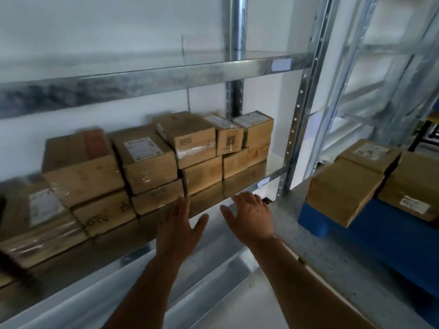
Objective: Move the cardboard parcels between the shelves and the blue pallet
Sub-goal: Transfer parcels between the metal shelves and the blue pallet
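Fingers of both hands are straight and spread, holding nothing: the left hand [177, 227] and the right hand [250, 216] hover side by side, palms facing each other a little, just in front of the edge of the middle shelf [247, 180]. Neither hand touches a box.

Cardboard parcels [152, 162] sit in two layers along this shelf, packed close against one another from the far left to near the right-hand upright [297, 129]. The row looks blurred on the left, so labels there cannot be read. Nearest the hands is the lower box [202, 174] in the middle of the row, with a smaller taped box [190, 136] resting on top of it. The shelf above [142, 77] shows no parcels from this angle.

Off to the right, the blue pallet [380, 231] stands on the floor and already carries at least two parcels [344, 191], one overhanging its near corner.

Judging by the empty hands poised at the shelf front, the step in hand is either reaching for a box or having just set one down; a single frame does not settle which. If a pick is next, it calls for both hands to go forward, clamp a top-layer box by its two sides, lift it clear of its neighbours, then turn right toward the pallet.
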